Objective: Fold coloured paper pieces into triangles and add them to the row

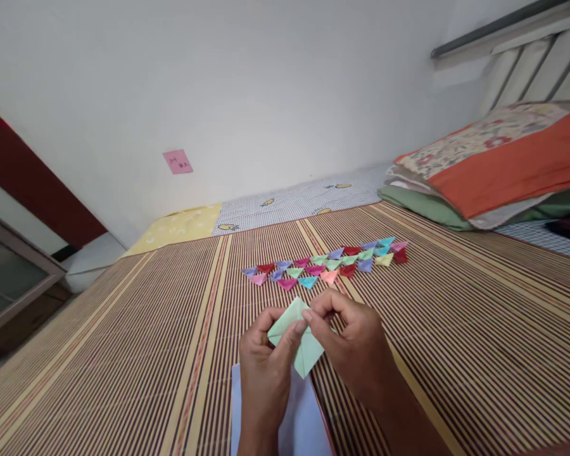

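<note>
Between my hands is a light green paper square, turned corner-up, with crease lines across it. My left hand grips its left side, thumb pressed on the front near the middle. At the upper right edge, my right hand pinches the paper between thumb and fingers. Just beyond my hands, several small folded paper triangles in red, pink, blue, green and yellow lie in uneven rows on the striped mat. Below the hands, partly hidden by my left wrist, lies a stack of pale blue paper.
A striped bamboo mat covers the bed. Folded bedding with an orange and floral cover is piled at the right, near a radiator. A pink note sticks to the white wall. A framed glass panel stands at the left.
</note>
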Demonstrator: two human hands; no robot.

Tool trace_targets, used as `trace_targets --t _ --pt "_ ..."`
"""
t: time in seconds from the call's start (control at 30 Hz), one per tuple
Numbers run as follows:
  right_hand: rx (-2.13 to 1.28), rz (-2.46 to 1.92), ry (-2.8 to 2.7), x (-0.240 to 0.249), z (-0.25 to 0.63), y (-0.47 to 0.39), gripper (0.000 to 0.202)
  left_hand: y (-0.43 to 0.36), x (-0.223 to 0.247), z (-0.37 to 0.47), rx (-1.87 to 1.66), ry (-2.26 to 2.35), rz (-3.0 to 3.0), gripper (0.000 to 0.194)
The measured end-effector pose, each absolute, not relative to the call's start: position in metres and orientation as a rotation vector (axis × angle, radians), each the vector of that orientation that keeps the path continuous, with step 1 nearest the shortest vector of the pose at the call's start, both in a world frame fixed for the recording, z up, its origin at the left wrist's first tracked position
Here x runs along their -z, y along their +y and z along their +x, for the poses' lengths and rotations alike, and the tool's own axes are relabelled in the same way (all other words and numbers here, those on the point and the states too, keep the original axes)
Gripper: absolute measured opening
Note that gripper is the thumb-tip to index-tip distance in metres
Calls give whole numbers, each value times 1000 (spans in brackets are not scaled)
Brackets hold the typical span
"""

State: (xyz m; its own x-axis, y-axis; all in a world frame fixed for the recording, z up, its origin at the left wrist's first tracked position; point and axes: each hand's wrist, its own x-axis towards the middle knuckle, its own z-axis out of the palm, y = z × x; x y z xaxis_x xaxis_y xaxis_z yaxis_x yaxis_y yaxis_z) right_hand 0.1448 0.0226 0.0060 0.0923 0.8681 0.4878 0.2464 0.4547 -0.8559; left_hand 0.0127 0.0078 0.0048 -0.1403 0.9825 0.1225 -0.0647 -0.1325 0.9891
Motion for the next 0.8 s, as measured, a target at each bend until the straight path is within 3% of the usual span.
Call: trace_targets --t 0.3,0.8 --pt "-657 -1048 -1461 -5 145 21 23 6 -4 13 -1375 1176 1044 34" --pt "-782 -1023 -1430 -7 148 21 22 7 -3 8 -1324 1140 972 32"
